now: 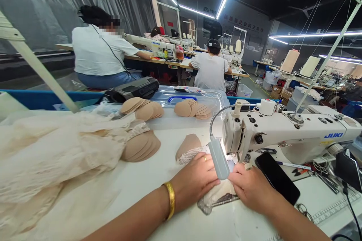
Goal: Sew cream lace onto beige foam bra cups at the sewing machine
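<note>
My left hand [195, 179] lies on white lace fabric [188, 155], fingers stretched toward the needle area; the grey lamp head [219, 158] hides some fingertips. The lace lies over a beige pad [189, 145]. My right hand [251, 186] is at the other side of the needle, fingers bent and pinching the fabric edge, though the fingertips are partly covered. Between both hands, pale fabric [219, 192] spreads over the bed of the white sewing machine [283, 130]. The stitching point itself is hidden behind the lamp.
Stacked beige pads [143, 147] and a heap of cream lace garments [56, 150] lie to the left. A black phone [277, 179], a pen [294, 165] and scissors [325, 180] are at right. Behind stands a clear plastic box [166, 120]. Two people in white sit further off.
</note>
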### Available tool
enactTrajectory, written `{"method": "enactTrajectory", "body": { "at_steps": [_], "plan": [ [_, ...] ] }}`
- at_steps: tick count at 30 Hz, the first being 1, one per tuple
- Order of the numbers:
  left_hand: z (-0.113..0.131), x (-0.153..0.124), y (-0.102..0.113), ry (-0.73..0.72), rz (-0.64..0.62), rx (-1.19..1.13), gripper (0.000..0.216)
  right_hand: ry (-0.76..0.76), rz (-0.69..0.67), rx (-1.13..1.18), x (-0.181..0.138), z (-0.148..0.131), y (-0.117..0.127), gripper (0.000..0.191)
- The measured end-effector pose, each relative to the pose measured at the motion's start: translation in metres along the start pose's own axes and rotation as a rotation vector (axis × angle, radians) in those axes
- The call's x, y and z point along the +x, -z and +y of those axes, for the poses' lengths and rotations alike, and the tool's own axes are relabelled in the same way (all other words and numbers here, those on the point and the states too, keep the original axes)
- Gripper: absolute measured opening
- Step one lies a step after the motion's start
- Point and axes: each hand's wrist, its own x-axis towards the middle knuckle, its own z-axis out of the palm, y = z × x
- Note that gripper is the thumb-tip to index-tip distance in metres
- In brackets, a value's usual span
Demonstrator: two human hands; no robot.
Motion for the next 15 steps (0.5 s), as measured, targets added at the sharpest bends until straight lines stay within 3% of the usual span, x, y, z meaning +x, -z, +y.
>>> {"method": "enactTrajectory", "body": {
  "at_steps": [7, 15],
  "plan": [
    [-0.0042, 0.0020, 0.0012, -0.022, 0.000, 0.025, 0.032, -0.007, 0.024, -0.010, -0.0008, -0.0009, -0.0031, 0.020],
    [-0.0097, 0.0049, 0.0059, 0.051, -0.039, 0.088, 0.031, -0.049, 0.001, -0.024, 0.0002, -0.0007, -0.0054, 0.020]
  ]
}}
